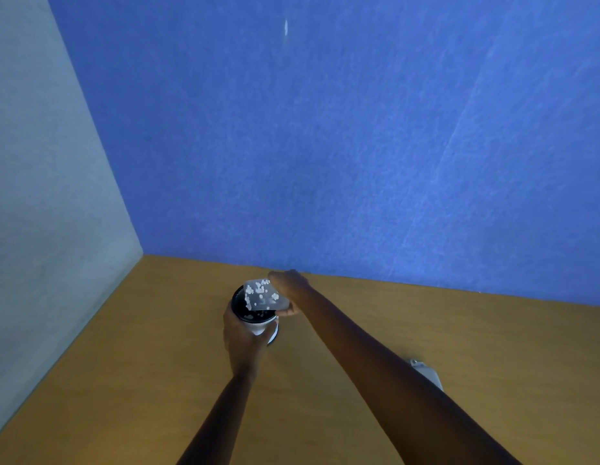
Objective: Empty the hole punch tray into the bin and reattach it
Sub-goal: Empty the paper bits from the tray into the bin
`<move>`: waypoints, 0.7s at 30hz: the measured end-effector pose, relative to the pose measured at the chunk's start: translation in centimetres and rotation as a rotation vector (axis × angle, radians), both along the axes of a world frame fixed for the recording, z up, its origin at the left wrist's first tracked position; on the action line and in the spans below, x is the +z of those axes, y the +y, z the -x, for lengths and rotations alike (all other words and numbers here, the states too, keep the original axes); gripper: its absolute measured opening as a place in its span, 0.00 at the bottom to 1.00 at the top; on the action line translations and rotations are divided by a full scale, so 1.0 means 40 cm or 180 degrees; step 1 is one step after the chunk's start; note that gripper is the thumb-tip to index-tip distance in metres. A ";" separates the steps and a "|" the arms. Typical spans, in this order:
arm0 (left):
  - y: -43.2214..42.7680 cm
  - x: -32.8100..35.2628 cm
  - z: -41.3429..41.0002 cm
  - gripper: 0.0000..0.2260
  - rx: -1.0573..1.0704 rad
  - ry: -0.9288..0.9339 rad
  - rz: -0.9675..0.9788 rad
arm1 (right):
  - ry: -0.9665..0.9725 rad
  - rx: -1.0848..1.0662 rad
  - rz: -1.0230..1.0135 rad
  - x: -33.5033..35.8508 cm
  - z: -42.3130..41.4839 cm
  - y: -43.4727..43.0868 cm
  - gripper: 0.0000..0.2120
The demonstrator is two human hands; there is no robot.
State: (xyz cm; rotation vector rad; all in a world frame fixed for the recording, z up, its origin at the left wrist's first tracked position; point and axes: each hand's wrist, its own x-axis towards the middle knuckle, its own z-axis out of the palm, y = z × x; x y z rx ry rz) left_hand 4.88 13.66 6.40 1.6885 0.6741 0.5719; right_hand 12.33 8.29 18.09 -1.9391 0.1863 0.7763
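The right hand (pixel 286 286) pinches the clear hole punch tray (pixel 265 296), tilted over the small round bin (pixel 253 313) with white paper dots clinging inside. The left hand (pixel 241 333) wraps its fingers around the bin, which stands on the wooden desk (pixel 157 364). A grey object, perhaps the punch (pixel 427 374), lies beside the right forearm.

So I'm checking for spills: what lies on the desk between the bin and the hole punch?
In the head view, only the right forearm crosses above; the desk between bin and hole punch looks bare.

Clear tray (pixel 263 297), speckled with white chads, tilts over the bin (pixel 255 322); punch (pixel 427 374) lies behind the right forearm.
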 end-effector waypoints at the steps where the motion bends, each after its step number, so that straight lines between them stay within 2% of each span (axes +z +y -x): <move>1: 0.000 0.000 0.000 0.47 0.0011 -0.0002 -0.0015 | -0.0153 0.0075 0.0122 0.003 -0.001 0.002 0.15; 7: -0.001 -0.006 -0.005 0.43 0.0022 -0.0026 -0.0040 | -0.0393 0.0395 0.0497 -0.008 -0.012 0.011 0.14; 11: 0.001 -0.013 -0.007 0.46 0.0015 -0.0047 -0.0025 | -0.0497 0.0433 0.0616 -0.021 -0.015 0.023 0.12; 14: 0.000 -0.014 -0.009 0.44 0.0019 -0.0079 -0.0004 | -0.0562 0.0428 0.0670 -0.030 -0.015 0.034 0.08; 21: 0.004 -0.024 -0.014 0.42 0.0041 -0.0103 -0.0071 | -0.0672 0.0470 0.0661 -0.049 -0.030 0.040 0.11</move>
